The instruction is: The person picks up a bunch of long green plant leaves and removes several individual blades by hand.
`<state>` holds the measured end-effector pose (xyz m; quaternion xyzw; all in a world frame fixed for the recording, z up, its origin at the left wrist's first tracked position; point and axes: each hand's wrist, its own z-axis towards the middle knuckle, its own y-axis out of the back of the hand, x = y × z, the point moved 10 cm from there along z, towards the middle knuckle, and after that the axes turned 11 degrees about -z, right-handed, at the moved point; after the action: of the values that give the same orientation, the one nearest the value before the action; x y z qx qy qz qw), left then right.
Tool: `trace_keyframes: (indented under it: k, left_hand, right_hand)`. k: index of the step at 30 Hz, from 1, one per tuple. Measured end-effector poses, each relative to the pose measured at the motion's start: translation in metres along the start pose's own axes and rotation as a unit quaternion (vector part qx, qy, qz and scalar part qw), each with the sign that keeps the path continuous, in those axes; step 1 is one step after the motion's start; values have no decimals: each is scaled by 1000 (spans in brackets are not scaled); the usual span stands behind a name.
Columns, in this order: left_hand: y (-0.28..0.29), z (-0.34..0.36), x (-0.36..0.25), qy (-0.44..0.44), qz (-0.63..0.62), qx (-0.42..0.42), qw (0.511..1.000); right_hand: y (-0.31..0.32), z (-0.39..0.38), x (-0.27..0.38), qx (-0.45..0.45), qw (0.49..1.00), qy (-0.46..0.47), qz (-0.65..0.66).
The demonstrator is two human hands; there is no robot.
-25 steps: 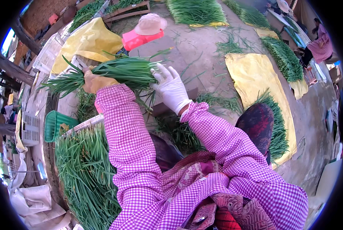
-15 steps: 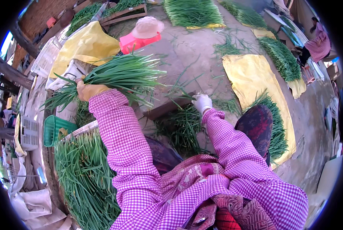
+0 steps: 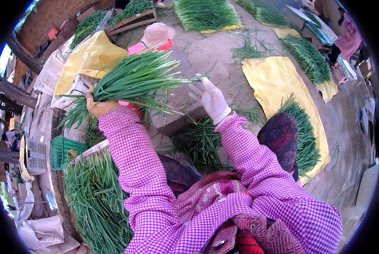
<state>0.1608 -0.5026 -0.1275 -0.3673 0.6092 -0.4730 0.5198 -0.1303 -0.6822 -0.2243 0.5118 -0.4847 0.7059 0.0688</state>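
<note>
Your left hand (image 3: 97,106) is clenched around the stem end of a bunch of green chives (image 3: 132,80), holding it out level so the leaf tips fan toward your right. Your right hand (image 3: 210,98), in a white glove, is spread open at those tips; its fingers touch a few stray blades and grip nothing firmly that I can see.

To do this well, keep the left fist tight near the cut ends so the bunch does not slide apart. Let the right hand comb lightly along the leaves, and pinch only the loose or bent blades that stick out past the rest. Keep the bunch raised off the ground so no dirt gets on it.

Below your right wrist a loose pile of chives (image 3: 200,144) lies on the bare earth floor (image 3: 215,55). Below your left elbow a larger heap of chives (image 3: 94,199) fills the space beside a green plastic basket (image 3: 64,148). Beyond your left hand lies a yellow sheet (image 3: 92,55) with a white crate (image 3: 77,86) on it, and just past the bunch sits a pink hat (image 3: 157,34). Well beyond your right hand another yellow sheet (image 3: 278,84) carries more laid-out greens. You are outdoors in sunlight, and another person (image 3: 348,36) works far off to your right.
</note>
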Motion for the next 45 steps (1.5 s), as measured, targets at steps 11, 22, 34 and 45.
trace_keyframes:
  k: [11, 22, 34, 45]
  left_hand:
    - [23, 43, -1, 19, 15, 56, 998]
    - [34, 26, 13, 81, 23, -44, 995]
    - [41, 53, 15, 93, 164, 93, 978]
    - [42, 59, 53, 409, -180, 152, 881]
  right_hand:
    - [-4, -13, 50, 150, 957, 43, 243]
    - [-30, -13, -61, 143, 903, -6, -404]
    - [58, 14, -40, -71, 957, -81, -271]
    - [-60, 39, -45, 137, 473, 218, -843]
